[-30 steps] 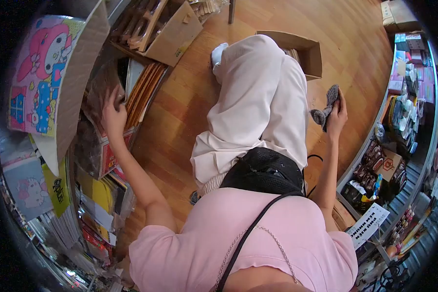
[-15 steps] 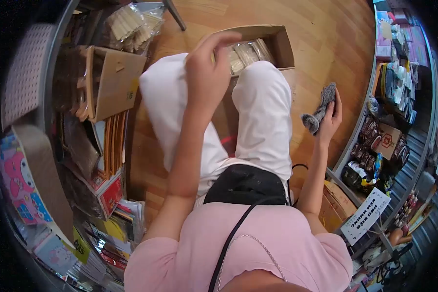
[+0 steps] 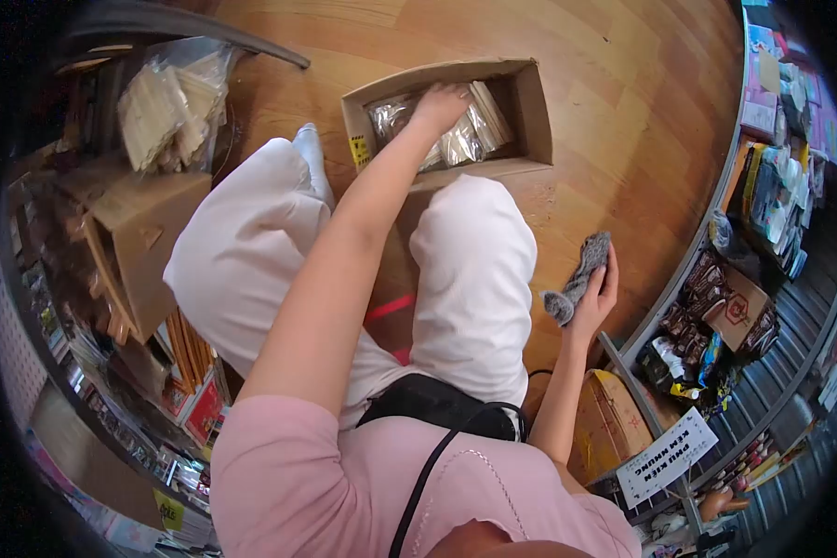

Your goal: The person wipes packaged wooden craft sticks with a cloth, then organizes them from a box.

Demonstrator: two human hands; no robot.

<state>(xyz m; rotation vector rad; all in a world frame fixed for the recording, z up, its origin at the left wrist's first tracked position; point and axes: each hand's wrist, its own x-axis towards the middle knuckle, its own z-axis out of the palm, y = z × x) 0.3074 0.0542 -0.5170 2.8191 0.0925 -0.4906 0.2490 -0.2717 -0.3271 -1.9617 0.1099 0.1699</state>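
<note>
Cardboard box [image 3: 535,121] beyond knees [image 3: 474,232], shelves [image 3: 763,186], grey cloth [image 3: 581,274]

We log the left arm at full stretch, running from the shoulder at 7 o'clock up toward 12 o'clock, with the forearm bare. At its end the left hand [image 3: 442,102] lies back-up with the fingers bent downward; we cannot read its grip. The right arm is bent at the elbow, its forearm rising from 5 o'clock toward 3 o'clock. The right hand [image 3: 597,296] is raised with the fingers curled closed. The hands are well apart.
</note>
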